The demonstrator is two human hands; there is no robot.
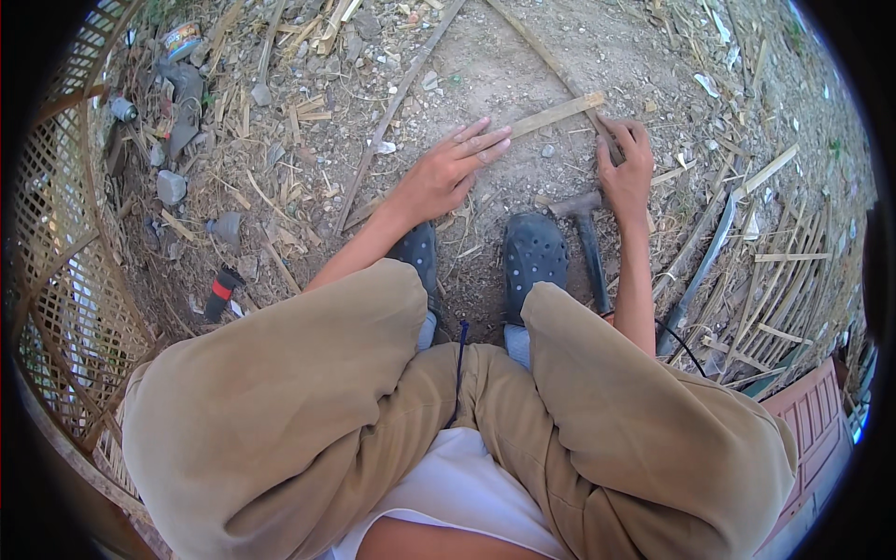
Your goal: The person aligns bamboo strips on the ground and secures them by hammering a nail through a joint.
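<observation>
- Left hand (448, 173) flat, fingers spread, grip released, pressing the short bamboo slat (551, 116) down.
- Right hand (627, 168) pinches a long strip (546, 58) where it crosses the slat.
- Hammer (588, 238) lies just beside the right hand.

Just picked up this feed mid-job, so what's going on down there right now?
A person squats on bare, littered ground over thin bamboo strips. The left hand lies flat, pressing one end of a short flat strip that crosses a long slat. The right hand grips the crossing of the two. A hammer lies untouched beside the right shoe. Woven lattice panels stand at the left.
</observation>
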